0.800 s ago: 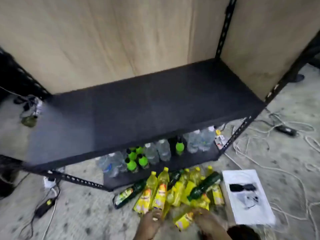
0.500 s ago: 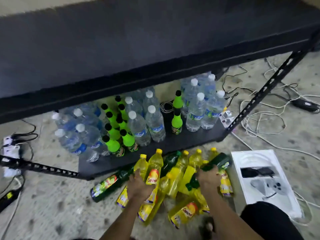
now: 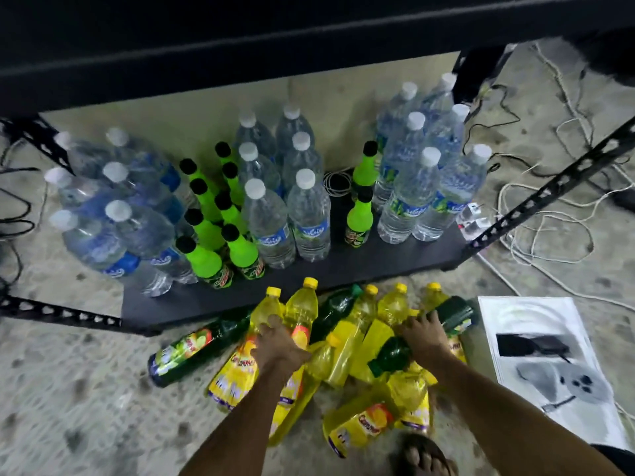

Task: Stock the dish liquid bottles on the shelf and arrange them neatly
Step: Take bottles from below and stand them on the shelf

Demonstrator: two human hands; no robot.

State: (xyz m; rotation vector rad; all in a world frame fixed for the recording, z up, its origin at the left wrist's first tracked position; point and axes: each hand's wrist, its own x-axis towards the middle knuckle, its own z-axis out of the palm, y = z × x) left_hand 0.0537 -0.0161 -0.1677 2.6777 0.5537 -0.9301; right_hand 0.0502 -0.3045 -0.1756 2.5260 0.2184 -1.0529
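Several yellow dish liquid bottles [image 3: 357, 331] and a few dark green ones lie in a heap on the floor in front of the black shelf [image 3: 343, 273]. My left hand [image 3: 276, 341] grips two yellow bottles [image 3: 299, 310] side by side near their necks. My right hand [image 3: 424, 333] is closed on a dark green bottle [image 3: 453, 316] that lies across the pile. Another dark green bottle [image 3: 196, 345] lies apart at the left of the heap.
The bottom shelf holds several clear water bottles [image 3: 305, 214] and bright green bottles with black caps [image 3: 206, 255]. A white box [image 3: 546, 365] lies on the floor to the right. Cables [image 3: 549, 218] trail right of the rack. My foot [image 3: 426, 456] shows at the bottom.
The view has dropped from the upper shelf to the floor pile. Both hands have reached forward into the heap and closed on bottles.
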